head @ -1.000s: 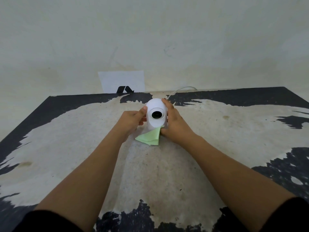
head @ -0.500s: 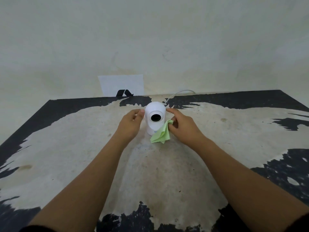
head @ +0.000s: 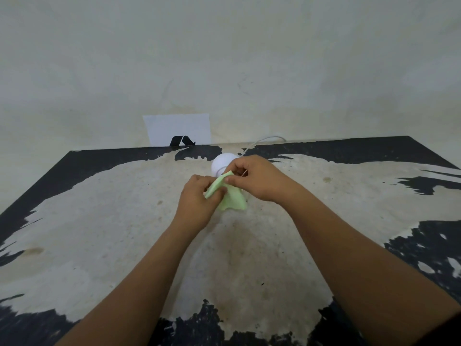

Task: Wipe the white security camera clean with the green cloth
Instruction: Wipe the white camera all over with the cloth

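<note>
Behind both hands, one white security camera [head: 222,161] shows only its dome. The left hand [head: 197,201] and right hand [head: 257,179] each pinch the one green cloth [head: 232,198].

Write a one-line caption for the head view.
Both hands hold the green cloth in front of the white security camera.

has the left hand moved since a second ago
Yes. The left hand left the white security camera, coming nearer the viewer and rightward to pinch the green cloth with the right hand.

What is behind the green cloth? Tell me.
The white security camera: only its rounded top shows above the green cloth. Both hands, left and right, and the cloth hide its lens and base.
</note>
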